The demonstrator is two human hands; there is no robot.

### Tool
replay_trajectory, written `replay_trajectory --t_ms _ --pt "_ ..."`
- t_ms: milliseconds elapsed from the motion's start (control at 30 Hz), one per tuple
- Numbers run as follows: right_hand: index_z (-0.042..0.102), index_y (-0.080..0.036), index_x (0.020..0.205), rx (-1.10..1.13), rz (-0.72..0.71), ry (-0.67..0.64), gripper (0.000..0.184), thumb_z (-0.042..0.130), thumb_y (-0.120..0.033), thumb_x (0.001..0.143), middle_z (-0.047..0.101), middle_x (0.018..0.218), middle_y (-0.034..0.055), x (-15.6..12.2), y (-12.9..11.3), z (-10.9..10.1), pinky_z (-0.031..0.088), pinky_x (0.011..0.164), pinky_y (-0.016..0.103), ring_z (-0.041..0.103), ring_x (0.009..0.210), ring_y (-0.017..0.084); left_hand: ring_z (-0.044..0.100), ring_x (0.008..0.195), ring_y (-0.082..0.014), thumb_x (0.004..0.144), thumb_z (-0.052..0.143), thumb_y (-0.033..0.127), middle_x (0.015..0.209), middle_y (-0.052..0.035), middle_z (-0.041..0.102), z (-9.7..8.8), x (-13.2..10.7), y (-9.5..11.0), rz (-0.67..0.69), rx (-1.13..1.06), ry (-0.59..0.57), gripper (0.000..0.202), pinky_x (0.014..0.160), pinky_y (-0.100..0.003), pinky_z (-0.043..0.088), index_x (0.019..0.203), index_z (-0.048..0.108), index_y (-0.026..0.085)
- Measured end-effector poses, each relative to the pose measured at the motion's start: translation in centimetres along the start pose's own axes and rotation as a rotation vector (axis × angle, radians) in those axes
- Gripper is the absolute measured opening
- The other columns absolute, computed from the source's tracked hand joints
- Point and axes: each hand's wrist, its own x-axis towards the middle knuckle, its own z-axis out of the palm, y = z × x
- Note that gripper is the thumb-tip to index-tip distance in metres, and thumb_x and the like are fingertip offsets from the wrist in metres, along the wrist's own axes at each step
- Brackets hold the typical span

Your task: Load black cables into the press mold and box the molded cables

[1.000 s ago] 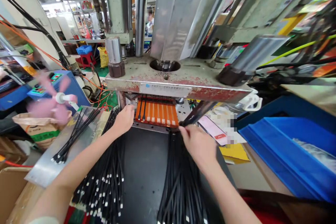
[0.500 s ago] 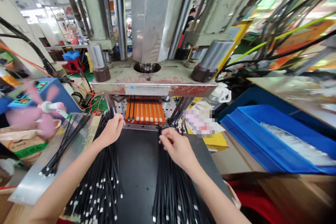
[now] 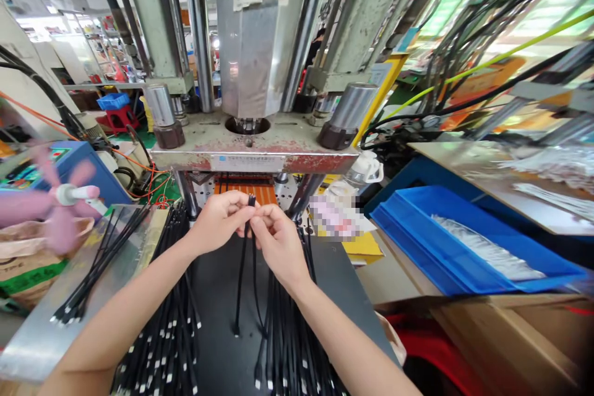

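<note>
My left hand (image 3: 221, 221) and my right hand (image 3: 279, 242) meet over the dark work surface (image 3: 223, 315), fingers closed in a pinch. Between them are the top ends of a couple of black flat cables (image 3: 240, 288), whose lower lengths hang down below my fingers. Just behind my hands, under the press, sits the orange slotted fixture (image 3: 266, 193), partly hidden by them. A heap of black cables with bright metal ends (image 3: 162, 334) lies by my left forearm. Another bundle of black cables (image 3: 290, 340) lies beneath my right hand and forearm.
The press plate (image 3: 301, 162) spans above the fixture, between metal columns. A pink fan (image 3: 67, 195) stands at left beside a metal sheet (image 3: 34, 343) with more cables. Blue trays (image 3: 399, 247) holding white strips sit at right, near a white jug (image 3: 366, 168).
My hands have come together at the middle, from beside the fixture and over the right bundle. Cables now hang from my fingers. The view has shifted slightly right.
</note>
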Motion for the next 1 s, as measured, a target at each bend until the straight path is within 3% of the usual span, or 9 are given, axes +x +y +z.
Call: replay_trajectory --t_ms 133,267,367,500,600,700,800,900,1000 --pt "0.053 -0.022 0.082 -0.308 -0.082 -0.176 0.027 0.037 -0.036 0.098 0.056 0.063 -0.0020 -1.7 1.0 0.1 0.043 0.057 0.023 0.054 0.055 0.012 0.051 0.041 -0.0068 0.074 0.071 0.041 0.054 0.0045 0.053 -0.5 1.1 0.3 -0.019 -0.084 0.075 0.031 0.043 -0.019 0.045 0.073 0.054 0.014" --pt "0.059 -0.022 0.092 -0.563 -0.143 -0.317 0.014 0.045 -0.024 0.093 0.066 0.083 0.0033 -2.1 3.3 0.1 0.046 0.070 0.026 0.062 0.073 0.016 0.050 0.042 -0.0060 0.076 0.070 0.042 0.062 0.0039 0.053 -1.4 2.8 1.3 0.235 -0.060 0.299 0.030 0.043 -0.020 0.046 0.077 0.057 0.015" --pt "0.064 -0.020 0.086 -0.635 -0.135 -0.277 0.013 0.052 -0.024 0.088 0.067 0.078 0.0034 0.8 5.1 -0.2 0.045 0.069 0.026 0.062 0.071 0.018 0.054 0.053 -0.0076 0.082 0.065 0.037 0.073 0.0010 0.056 -1.9 3.7 3.0 0.457 0.132 0.373 0.022 0.050 -0.021 0.046 0.081 0.062 0.016" --pt "0.065 -0.018 0.073 -0.681 -0.045 -0.148 0.021 0.055 -0.030 0.086 0.063 0.060 -0.0005 6.9 6.7 -0.6 0.041 0.059 0.023 0.058 0.057 0.015 0.059 0.071 -0.0124 0.081 0.066 0.031 0.084 -0.0028 0.061 -2.5 3.4 2.8 0.626 0.371 0.253 0.016 0.063 -0.024 0.049 0.088 0.065 0.018" --pt "0.066 -0.016 0.071 -0.693 -0.012 -0.126 0.020 0.055 -0.027 0.084 0.064 0.060 -0.0016 10.3 7.4 -0.8 0.039 0.057 0.021 0.059 0.058 0.014 0.059 0.068 -0.0122 0.081 0.064 0.029 0.091 -0.0046 0.062 -3.1 2.4 -1.2 0.460 0.460 0.257 0.027 0.062 -0.026 0.051 0.105 0.058 0.017" --pt "0.068 -0.017 0.069 -0.685 0.004 -0.132 0.020 0.056 -0.024 0.083 0.063 0.055 -0.0024 11.5 7.7 -0.8 0.040 0.055 0.020 0.059 0.055 0.013 0.064 0.096 -0.0193 0.087 0.055 0.022 0.105 -0.0084 0.067 -4.2 1.1 -6.3 0.313 0.823 -0.035 0.024 0.087 -0.036 0.051 0.110 0.058 0.018" --pt "0.070 -0.019 0.070 -0.693 -0.001 -0.147 0.016 0.058 -0.017 0.081 0.068 0.063 -0.0007 11.4 7.8 -0.8 0.044 0.063 0.021 0.064 0.062 0.014 0.046 0.131 -0.0221 0.091 0.048 0.018 0.139 -0.0107 0.053 -4.8 -0.4 -9.3 0.347 1.101 -0.282 0.042 0.112 -0.047 0.032 0.133 0.048 0.021" --pt "0.073 -0.021 0.079 -0.785 -0.031 -0.163 0.016 0.060 -0.012 0.078 0.073 0.084 0.0021 11.2 7.6 -0.7 0.044 0.076 0.022 0.067 0.079 0.015 0.038 0.138 -0.0216 0.094 0.046 0.029 0.147 -0.0112 0.043 -4.7 -1.1 -9.6 0.343 1.213 -0.327 0.050 0.117 -0.049 0.021 0.142 0.037 0.022" --pt "0.073 -0.021 0.084 -0.961 -0.033 -0.137 0.014 0.060 -0.016 0.081 0.072 0.088 0.0056 11.5 7.5 -0.8 0.043 0.080 0.024 0.065 0.086 0.018 0.037 0.138 -0.0217 0.096 0.038 0.043 0.149 -0.0106 0.041 -4.7 0.3 -8.9 0.243 1.240 -0.319 0.053 0.117 -0.054 0.011 0.145 0.034 0.023"
